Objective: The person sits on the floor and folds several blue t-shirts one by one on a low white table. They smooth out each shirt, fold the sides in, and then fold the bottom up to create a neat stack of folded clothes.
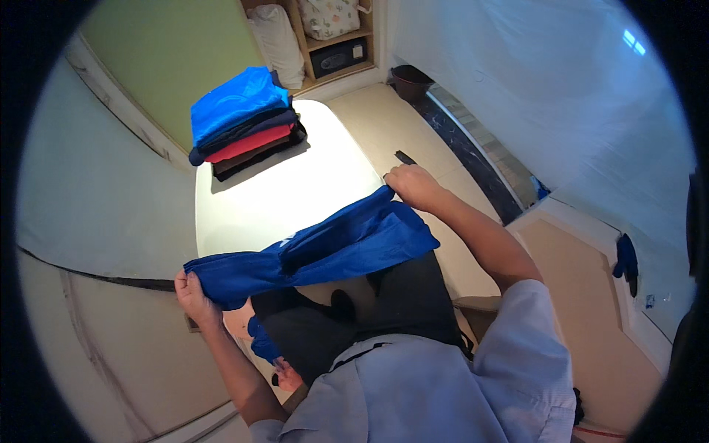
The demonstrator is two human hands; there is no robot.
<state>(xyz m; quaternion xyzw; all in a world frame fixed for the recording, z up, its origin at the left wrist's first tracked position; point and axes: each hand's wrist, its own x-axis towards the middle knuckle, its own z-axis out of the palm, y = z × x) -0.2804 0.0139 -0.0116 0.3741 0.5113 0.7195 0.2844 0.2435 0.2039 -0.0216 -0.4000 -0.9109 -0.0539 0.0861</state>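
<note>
A dark blue cloth garment (340, 240) with a small white mark stretches between my two hands, across the near edge of a white table (325, 162) and above my lap. My left hand (193, 297) pinches its left end. My right hand (415, 186) grips its far right corner, higher and farther away. The garment sags between them in long folds, and its exact kind cannot be told. Beyond it, at the table's far left, stands a stack of folded clothes (244, 118), bright blue on top with red and dark ones below.
Past the table, an open wooden cabinet (295, 44) holds white bags and a black safe (340, 57). A dark bin (410, 81) stands on the floor by translucent sheeting (517, 74). Blue cloth (262, 341) lies low beside my left leg.
</note>
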